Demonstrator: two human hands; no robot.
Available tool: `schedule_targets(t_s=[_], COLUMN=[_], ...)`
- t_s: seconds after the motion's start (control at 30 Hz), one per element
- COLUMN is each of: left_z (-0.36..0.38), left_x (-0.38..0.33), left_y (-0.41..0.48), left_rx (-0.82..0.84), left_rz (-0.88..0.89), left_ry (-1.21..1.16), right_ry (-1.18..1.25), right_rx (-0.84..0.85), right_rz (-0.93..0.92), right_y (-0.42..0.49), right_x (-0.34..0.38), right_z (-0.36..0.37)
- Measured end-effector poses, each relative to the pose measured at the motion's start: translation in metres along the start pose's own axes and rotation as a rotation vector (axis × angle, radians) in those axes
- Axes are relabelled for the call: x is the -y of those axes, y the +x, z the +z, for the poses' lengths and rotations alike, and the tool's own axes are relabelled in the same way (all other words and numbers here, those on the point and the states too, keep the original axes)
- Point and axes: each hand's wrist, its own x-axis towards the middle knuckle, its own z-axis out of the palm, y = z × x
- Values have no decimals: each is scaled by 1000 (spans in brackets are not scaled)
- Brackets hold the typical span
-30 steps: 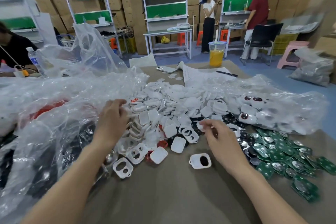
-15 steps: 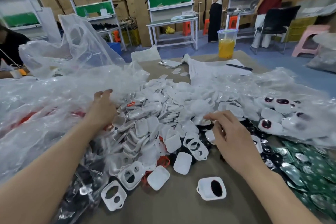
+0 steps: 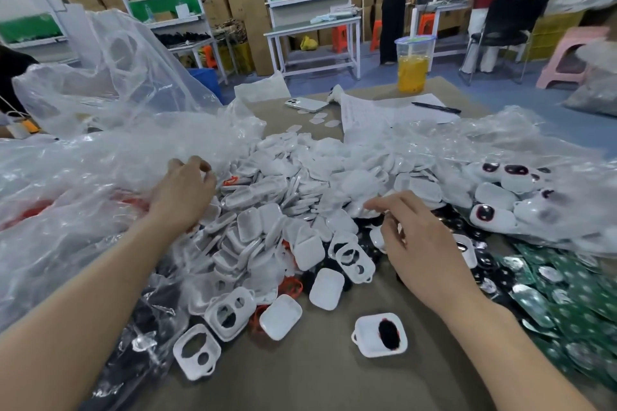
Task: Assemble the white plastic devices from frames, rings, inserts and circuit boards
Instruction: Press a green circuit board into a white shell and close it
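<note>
two bare hands work over a brown table [image 3: 300, 384] heaped with parts. item: left hand [image 3: 182, 195], back up, at the far left edge of the heap, fingers curled down against the clear plastic bag [image 3: 83, 177]; whether it grips the film or a part cannot be told. item: right hand [image 3: 424, 243], right of centre, forefinger stretched out onto the heap, other fingers loosely bent; a small white piece lies just beside the thumb, and whether it is pinched cannot be told. item: pile of white shells [image 3: 300, 183], many, rounded rectangles, stacked loosely across the middle of the table between the hands. item: white frames, each with two openings, one at near left [image 3: 197, 352], one just beyond it [image 3: 228, 314], one near the right hand [image 3: 354, 259]. item: one white frame with a dark insert [image 3: 380, 335], alone on bare table, near, between the forearms. item: red rings [image 3: 290, 285], a few, showing among the shells. item: green circuit boards [image 3: 567, 294], many, spread at near right. item: second clear bag [image 3: 534, 143] at right, holding white devices with dark round windows [image 3: 494, 213]. far side of table: white phone [image 3: 306, 104] face down, paper sheet [image 3: 377, 113], black pen [image 3: 435, 107] on the sheet, clear cup of yellow pieces [image 3: 413, 65]. background: metal shelving, cardboard boxes, a black chair [image 3: 507, 23], a pink stool [image 3: 574, 53], people standing.
</note>
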Motion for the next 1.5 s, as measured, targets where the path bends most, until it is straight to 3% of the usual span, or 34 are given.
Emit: schedule_targets(t_s=[0.13, 0.37, 0.6, 0.77, 0.87, 0.93, 1.2, 1.33, 1.5], left_z=[16, 20, 9, -2, -7, -10, -12, -18, -24], left_x=[-13, -24, -41, -22, 0, 10, 13, -7, -41], left_y=[-15, -38, -65, -39, -18, -10, -13, -37, -89], left_rx=[293, 318, 351, 473, 364, 276, 158, 47, 420], left_rz=[28, 162, 434, 316, 298, 298, 230, 422, 657], left_ry=[-110, -55, 128, 332, 349, 230, 55, 170, -153], right_ry=[3, -2, -7, -4, 7, 11, 18, 8, 10], right_rx=[7, 17, 32, 33, 37, 41, 53, 57, 65], right_rz=[-10, -17, -12, -8, -2, 1, 26, 23, 29], right_y=[1, 2, 0, 0, -1, -1, 0, 1, 1], right_x=[1, 1, 0, 0, 0, 1, 3, 3, 3], right_z=[1, 4, 6, 5, 4, 3, 2, 2, 2])
